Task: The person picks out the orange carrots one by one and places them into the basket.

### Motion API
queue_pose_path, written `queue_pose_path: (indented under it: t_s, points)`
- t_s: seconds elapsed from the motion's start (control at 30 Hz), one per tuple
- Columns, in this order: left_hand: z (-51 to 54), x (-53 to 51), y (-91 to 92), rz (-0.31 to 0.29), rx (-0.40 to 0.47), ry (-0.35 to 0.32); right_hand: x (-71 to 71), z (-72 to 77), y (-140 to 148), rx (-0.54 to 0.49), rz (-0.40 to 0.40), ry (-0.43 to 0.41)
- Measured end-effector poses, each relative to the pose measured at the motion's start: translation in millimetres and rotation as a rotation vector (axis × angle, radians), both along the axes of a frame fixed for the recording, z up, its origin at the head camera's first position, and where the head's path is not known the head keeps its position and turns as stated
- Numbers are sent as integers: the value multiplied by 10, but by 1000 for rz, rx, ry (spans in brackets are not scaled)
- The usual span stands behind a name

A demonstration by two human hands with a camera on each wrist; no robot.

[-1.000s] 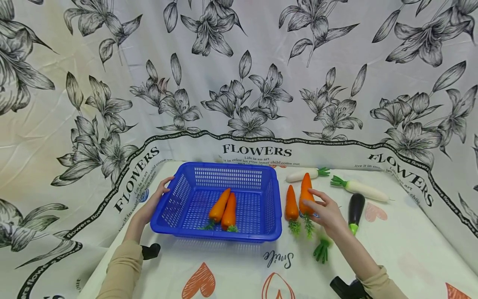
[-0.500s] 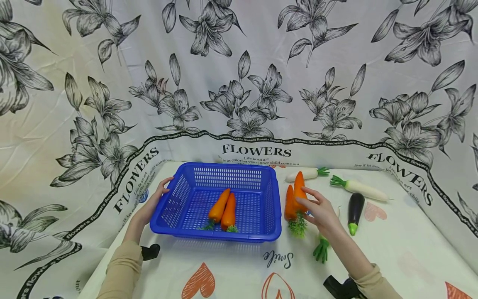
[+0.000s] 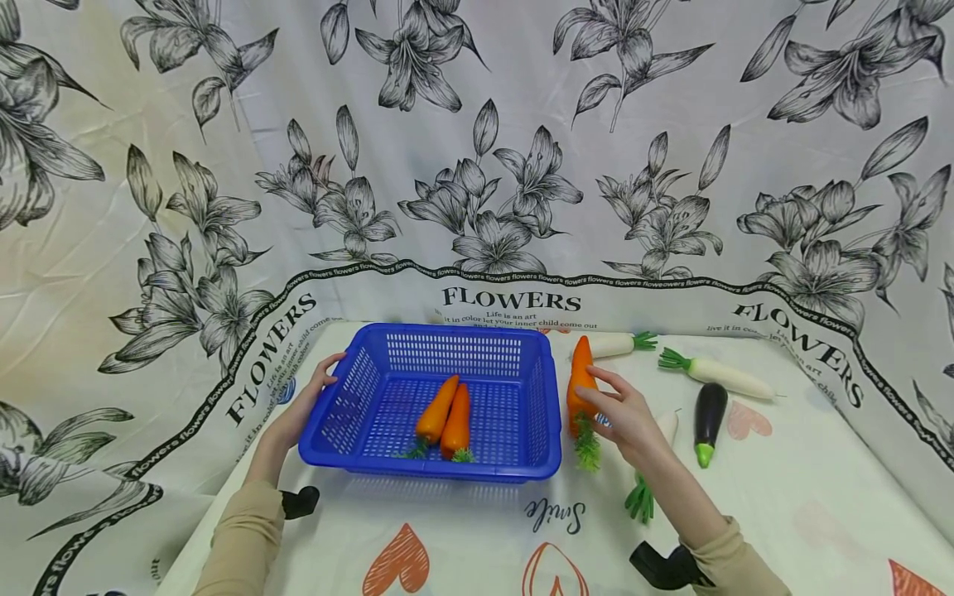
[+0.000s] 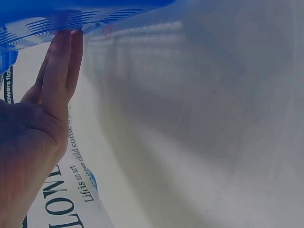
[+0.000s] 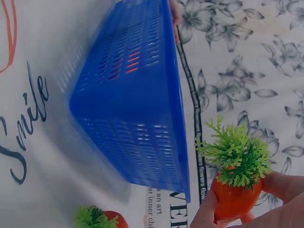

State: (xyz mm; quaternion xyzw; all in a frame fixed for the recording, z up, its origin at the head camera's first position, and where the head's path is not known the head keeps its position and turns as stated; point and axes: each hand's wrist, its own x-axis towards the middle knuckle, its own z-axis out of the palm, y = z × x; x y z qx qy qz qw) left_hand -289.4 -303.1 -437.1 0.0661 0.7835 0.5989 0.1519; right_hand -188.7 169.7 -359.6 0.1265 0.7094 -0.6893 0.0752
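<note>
Thumb and fingers of my right hand (image 3: 629, 418) (image 5: 280, 204) pinch an orange carrot (image 3: 581, 372) (image 5: 235, 197) with a green top, just right of the blue basket (image 3: 346, 465) (image 5: 126, 102). Beneath it is another carrot (image 5: 116, 218), mostly hidden in the head view. Two more carrots (image 3: 437, 411) (image 3: 457, 422) lie side by side inside the basket. My left hand (image 3: 309, 396) (image 4: 40, 114) touches the basket's left side at the rim, its fingers fairly straight in the left wrist view.
A white radish (image 3: 614, 345) lies behind the held carrot, another (image 3: 734, 379) farther right. A dark eggplant (image 3: 711, 414) is on the right, and a third radish (image 3: 667, 424) is partly hidden by my right forearm. Flowered cloth (image 3: 477, 298) hangs behind.
The right hand has moved left with the carrot, which now overlaps the one that lay beside it. My left hand and the basket have hardly moved.
</note>
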Motion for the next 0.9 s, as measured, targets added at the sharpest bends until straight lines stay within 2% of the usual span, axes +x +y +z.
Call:
queue_pose_path:
  t_s: [0.3,0.9]
  points:
    - [3,6,4,-1,15,0,-42,34,-97,-18,5,-17]
    - [11,19,22,-2,18,-1,-85,14,-278,-87,6,-7]
